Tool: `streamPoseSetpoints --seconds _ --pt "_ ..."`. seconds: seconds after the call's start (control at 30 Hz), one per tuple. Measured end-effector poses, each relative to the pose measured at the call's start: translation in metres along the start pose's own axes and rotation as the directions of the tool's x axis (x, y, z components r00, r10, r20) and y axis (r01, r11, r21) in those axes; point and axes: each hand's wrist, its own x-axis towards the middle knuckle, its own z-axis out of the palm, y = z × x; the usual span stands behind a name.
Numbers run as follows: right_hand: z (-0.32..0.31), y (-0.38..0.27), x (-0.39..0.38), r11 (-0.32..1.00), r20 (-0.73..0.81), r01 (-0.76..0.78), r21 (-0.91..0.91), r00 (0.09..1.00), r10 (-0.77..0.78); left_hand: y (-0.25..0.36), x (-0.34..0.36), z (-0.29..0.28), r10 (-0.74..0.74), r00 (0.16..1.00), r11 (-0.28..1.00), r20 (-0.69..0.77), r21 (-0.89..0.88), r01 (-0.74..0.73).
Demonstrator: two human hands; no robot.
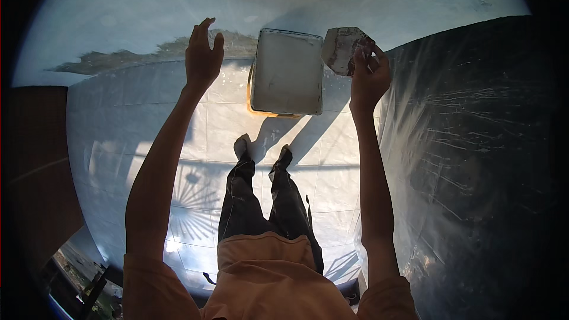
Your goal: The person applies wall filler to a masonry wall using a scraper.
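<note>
My left hand (204,56) is raised at the far left of centre, in front of the pale wall, fingers and thumb apart and nothing in it. At the right my right hand (370,77) pinches a flat, many-sided piece (339,50), whitish with dark reddish-brown patches; its exact kind I cannot make out. Between the hands sits a box-like thing with a flat, whitish rectangular top (288,71) and dark worn edges. An orange rim (251,98) shows below that top. The held piece appears just right of the top's far corner.
A pale wall (284,0) rises ahead, with a rough grey patch (124,59) low on its left. To the right stands a dark, streaked wall (468,160). Light tiles (231,124) cover the floor around my feet. A brown panel (41,160) is at the left.
</note>
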Motion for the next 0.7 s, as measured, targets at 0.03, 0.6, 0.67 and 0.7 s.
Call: streamPoseSetpoints --seconds 0.03,0.6,0.67,0.7 --pt "0.004 0.017 -0.014 0.997 0.031 -0.080 0.014 0.996 0.080 -0.017 -0.018 0.010 -0.056 0.998 0.998 0.028 -0.006 0.056" --pt "0.083 0.227 -0.121 0.924 0.251 -0.178 -0.337 0.929 0.271 -0.102 -0.200 0.138 -0.492 0.616 0.691 0.615 -0.153 0.706" --pt "0.092 0.232 -0.122 0.925 0.285 -0.129 -0.358 0.928 0.239 -0.096 -0.194 0.144 -0.499 0.555 0.648 0.666 -0.138 0.749" --pt "0.097 0.236 -0.123 0.923 0.283 -0.133 -0.362 0.927 0.245 -0.093 -0.192 0.146 -0.497 0.529 0.623 0.688 -0.141 0.769"
